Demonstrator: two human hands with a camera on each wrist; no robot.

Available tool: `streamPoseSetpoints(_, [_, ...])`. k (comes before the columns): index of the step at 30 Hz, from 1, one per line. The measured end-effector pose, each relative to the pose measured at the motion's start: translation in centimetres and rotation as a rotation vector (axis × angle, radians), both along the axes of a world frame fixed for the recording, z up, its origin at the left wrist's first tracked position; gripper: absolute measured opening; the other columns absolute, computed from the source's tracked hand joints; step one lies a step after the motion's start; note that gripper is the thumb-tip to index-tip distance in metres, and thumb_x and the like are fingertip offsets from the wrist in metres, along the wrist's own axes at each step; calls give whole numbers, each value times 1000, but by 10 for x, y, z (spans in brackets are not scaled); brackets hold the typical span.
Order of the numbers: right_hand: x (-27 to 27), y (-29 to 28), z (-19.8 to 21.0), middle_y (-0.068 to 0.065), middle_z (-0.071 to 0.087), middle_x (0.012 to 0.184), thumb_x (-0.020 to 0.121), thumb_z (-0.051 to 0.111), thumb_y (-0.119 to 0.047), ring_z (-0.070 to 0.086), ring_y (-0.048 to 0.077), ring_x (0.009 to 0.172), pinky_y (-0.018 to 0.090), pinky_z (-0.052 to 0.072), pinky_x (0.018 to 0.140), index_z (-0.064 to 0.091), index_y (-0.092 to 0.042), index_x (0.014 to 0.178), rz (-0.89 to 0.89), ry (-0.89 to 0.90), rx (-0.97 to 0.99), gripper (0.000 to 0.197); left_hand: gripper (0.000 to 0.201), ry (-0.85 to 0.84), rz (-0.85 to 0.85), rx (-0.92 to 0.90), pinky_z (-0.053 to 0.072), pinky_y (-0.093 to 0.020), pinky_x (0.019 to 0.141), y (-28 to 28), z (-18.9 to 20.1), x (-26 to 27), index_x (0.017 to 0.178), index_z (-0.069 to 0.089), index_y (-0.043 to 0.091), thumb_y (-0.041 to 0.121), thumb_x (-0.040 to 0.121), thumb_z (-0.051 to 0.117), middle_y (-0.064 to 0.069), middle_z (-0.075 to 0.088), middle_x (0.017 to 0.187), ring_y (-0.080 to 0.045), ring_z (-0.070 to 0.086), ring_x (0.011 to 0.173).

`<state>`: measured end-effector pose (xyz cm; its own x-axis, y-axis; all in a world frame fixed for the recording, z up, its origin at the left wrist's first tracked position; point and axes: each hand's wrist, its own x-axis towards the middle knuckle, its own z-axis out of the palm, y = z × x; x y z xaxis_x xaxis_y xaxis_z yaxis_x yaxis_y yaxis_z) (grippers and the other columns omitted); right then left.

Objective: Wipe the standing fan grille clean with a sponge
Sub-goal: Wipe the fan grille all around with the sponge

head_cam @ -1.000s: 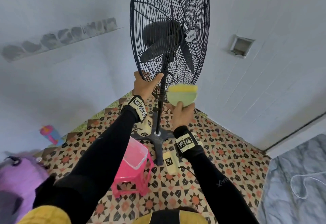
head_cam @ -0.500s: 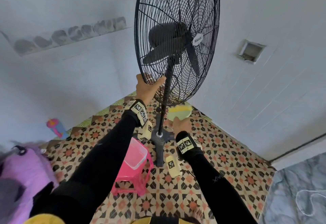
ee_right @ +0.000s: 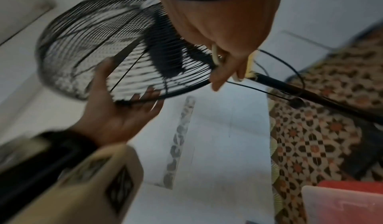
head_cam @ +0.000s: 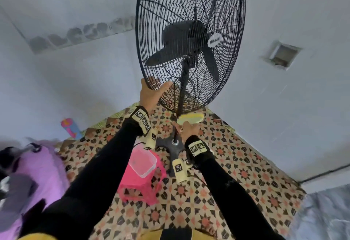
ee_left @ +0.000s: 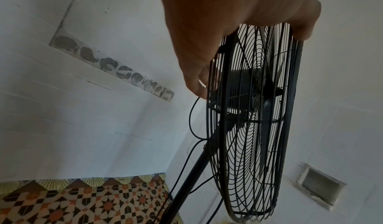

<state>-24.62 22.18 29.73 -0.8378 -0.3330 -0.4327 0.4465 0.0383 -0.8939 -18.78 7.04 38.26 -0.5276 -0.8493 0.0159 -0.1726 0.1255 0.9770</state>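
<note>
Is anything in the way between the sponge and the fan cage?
Nothing visible. The sponge, held by the right hand, sits just under the grille bottom edge, beside the black pole.

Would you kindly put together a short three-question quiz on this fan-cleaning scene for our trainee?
1. True or false: the left hand holds the lower rim of the fan grille.
2. Which hand holds the sponge? A) left B) right C) neither
3. Fill in: in the head view the sponge sits just below the grille's ____ edge, beside the fan pole.

Key:
1. True; its thumb and fingers wrap the rim.
2. B; the right hand grips it from beneath.
3. Bottom. Whether it touches the wires cannot be told.
</note>
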Motion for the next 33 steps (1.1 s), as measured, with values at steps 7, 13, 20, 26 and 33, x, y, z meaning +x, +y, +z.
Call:
streamPoseSetpoints(7, [24,-4,9,16,69,95,81,62,-34,68,29,71,33,49,56,59,-4,102,287,90,10,37,109,35,29,-20,39,-44,119,2,2,-3,156,32,20,71,73,82,-2,51,153,-23,52,136])
streamPoseSetpoints(13, [-21,-11,-31,20,64,126,98,51,-9,65,36,106,38,57,91,53,-5,125,60,-10,191,27,92,25,43,-12,42,-41,114,4,-5,-4,145,40,24,67,76,83,10,59,136,-16,57,125])
streamPoseSetpoints(20, [6,4,0,7,75,96,82,64,-32,75,30,80,33,56,61,63,-8,110,270,187,69,36,107,57,38,-19,41,-41,116,-3,-5,-4,151,38,24,78,68,80,4,55,146,-19,55,132])
streamPoseSetpoints(26, [-45,-10,-46,18,67,118,84,59,-37,71,30,95,46,61,83,56,-21,103,227,160,307,25,74,56,26,-43,38,-29,102,2,-8,-5,134,38,36,59,81,83,24,55,119,-11,55,115])
streamPoseSetpoints(33, [11,18,41,14,74,101,98,54,-11,71,22,58,24,51,45,58,-9,118,468,311,64,20,97,111,46,-4,42,-42,115,-7,-12,-6,148,41,26,70,73,83,5,58,141,-20,56,129])
